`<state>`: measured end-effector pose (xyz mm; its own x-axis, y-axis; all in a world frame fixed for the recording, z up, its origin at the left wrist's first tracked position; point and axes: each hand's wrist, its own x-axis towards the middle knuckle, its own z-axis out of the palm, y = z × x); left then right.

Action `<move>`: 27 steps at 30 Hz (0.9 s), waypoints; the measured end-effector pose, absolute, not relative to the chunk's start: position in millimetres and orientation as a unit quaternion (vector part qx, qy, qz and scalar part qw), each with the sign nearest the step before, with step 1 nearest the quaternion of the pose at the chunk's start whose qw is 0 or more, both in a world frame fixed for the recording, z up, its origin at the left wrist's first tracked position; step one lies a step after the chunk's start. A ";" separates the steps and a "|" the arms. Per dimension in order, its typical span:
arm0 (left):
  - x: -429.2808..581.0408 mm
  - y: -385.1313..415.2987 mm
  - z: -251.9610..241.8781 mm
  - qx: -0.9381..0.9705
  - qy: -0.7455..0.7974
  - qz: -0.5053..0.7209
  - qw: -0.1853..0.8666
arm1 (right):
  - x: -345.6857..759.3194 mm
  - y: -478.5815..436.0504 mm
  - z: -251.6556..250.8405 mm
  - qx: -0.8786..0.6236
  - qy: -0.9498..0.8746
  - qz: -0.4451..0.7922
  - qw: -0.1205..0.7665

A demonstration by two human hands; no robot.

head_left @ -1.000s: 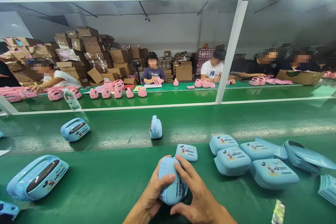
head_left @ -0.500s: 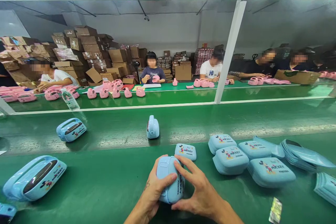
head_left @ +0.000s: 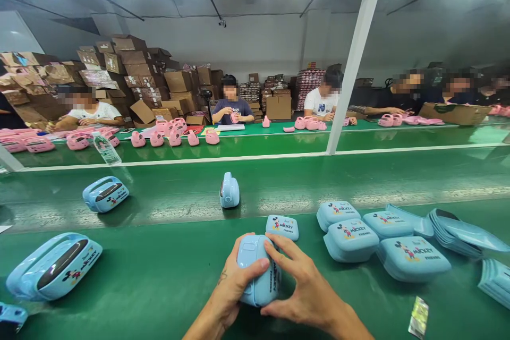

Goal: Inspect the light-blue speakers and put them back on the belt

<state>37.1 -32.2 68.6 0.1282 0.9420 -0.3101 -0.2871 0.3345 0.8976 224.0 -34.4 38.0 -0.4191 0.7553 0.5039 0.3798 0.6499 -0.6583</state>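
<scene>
Between my two hands stands a light-blue plastic case (head_left: 252, 255) with a Mickey print on its right side. My left hand (head_left: 236, 279) is wrapped round its left side, thumb across the front. My right hand (head_left: 297, 284) grips the printed side, fingers at the top and thumb near the bottom edge. Just behind it lies a flat blue printed panel (head_left: 282, 227). To the right are stacks of blue printed panels (head_left: 414, 257). At the left sits a larger-looking blue case with a handle and dark window (head_left: 56, 268).
Two more blue handled cases, one at left (head_left: 105, 194) and one ahead (head_left: 230, 191), sit on the green belt (head_left: 279, 180). A small yellowish packet (head_left: 418, 317) lies at front right. Beyond a white post (head_left: 354, 64), several people work among pink cases (head_left: 175, 130). A clear bottle (head_left: 106, 149) lies tilted.
The view has shifted very slightly. Both hands keep the same hold on the blue case. Across the belt, a co-worker has lowered a pink piece.
</scene>
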 end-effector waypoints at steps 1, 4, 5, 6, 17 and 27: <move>37.1 -32.4 69.8 0.350 0.474 0.459 0.665 | 224.5 -34.5 38.8 -0.352 -0.811 0.230 0.407; 37.9 -33.5 72.4 0.351 0.476 0.463 0.660 | 223.2 -34.8 38.8 -0.351 -0.810 0.230 0.408; 38.2 -33.8 72.6 0.349 0.477 0.465 0.659 | 221.8 -34.9 37.9 -0.350 -0.809 0.230 0.412; 38.4 -34.0 72.6 0.346 0.479 0.467 0.658 | 220.1 -35.0 36.8 -0.348 -0.807 0.229 0.417; 41.7 -34.7 71.1 0.324 0.478 0.494 0.650 | 210.2 -38.2 34.2 -0.380 -0.776 0.262 0.429; 46.0 -37.3 72.1 0.301 0.474 0.512 0.650 | 202.5 -35.6 40.6 -0.392 -0.748 0.340 0.413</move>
<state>46.0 -37.3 72.1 0.0271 0.9511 -0.3078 -0.3806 0.2945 0.8766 202.5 -35.6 40.6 -0.3502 0.8683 0.3514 0.3055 0.4605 -0.8334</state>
